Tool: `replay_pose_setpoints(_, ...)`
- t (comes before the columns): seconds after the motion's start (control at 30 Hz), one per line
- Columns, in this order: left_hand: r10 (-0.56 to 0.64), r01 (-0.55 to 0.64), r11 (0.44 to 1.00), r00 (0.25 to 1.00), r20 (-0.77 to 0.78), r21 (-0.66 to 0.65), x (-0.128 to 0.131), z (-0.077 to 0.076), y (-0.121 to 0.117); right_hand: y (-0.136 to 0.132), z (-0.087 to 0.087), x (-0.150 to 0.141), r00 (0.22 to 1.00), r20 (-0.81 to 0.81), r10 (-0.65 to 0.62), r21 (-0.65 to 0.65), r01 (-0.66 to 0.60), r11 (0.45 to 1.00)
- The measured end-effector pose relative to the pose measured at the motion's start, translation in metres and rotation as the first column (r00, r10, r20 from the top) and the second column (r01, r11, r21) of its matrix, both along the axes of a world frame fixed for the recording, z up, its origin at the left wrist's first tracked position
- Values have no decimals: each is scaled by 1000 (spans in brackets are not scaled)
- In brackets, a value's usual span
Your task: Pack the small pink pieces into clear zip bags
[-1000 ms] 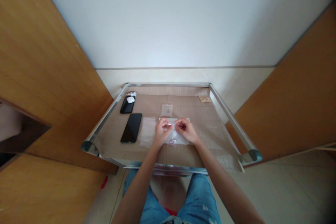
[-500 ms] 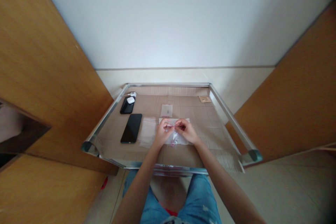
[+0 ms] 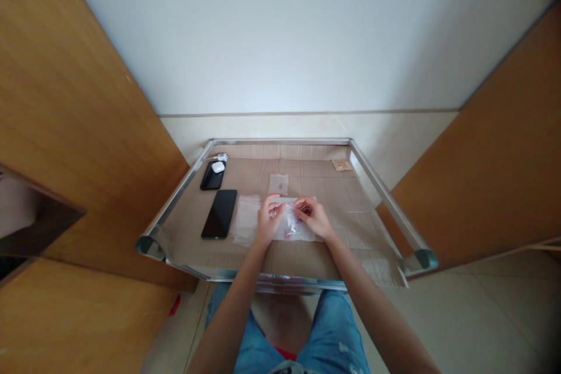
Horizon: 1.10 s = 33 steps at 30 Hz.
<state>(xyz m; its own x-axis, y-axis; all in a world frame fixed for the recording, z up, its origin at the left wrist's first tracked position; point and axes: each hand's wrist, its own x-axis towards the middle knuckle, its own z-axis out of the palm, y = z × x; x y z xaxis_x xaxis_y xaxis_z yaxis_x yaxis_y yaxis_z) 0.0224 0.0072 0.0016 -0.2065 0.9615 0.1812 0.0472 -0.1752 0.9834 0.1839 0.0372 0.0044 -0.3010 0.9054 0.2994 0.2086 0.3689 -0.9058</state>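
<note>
A small clear plastic bag (image 3: 290, 223) with something pinkish-red at its lower end is stretched between my two hands. My left hand (image 3: 269, 221) pinches its upper left edge between thumb and fingers. On the opposite side, my right hand (image 3: 314, 220) has its fingers closed on the bag's upper right, where dark red bits show near the fingertips. Under both hands lies a whitish sheet (image 3: 310, 236), partly covered. Just left of my left hand is a spread of flat clear bags (image 3: 246, 219). Beyond the hands sits another little clear bag (image 3: 278, 183).
A large black phone (image 3: 219, 214) lies on the left of the cardboard surface (image 3: 359, 228). Behind it are a smaller dark phone (image 3: 209, 180), a white earbud case (image 3: 218, 168) and a white plug (image 3: 222, 157). A brown card (image 3: 341, 165) lies back right. Metal rails (image 3: 385, 196) border the cardboard.
My hands have drawn slightly apart at the fingertips, and more of the bag shows between them. The surrounding objects stay where they were.
</note>
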Motion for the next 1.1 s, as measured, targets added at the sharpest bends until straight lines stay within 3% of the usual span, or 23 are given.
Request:
replay_pose_setpoints(0.33,-97,97,995,995,22,-10,-2,2,-2,2,-1,1,993,-114,26,-81,-35,996)
replay_pose_setpoints(1.1,-31,32,999,998,-61,20,1,0,-1,0,2,0,984,-171,53,-111,-72,991)
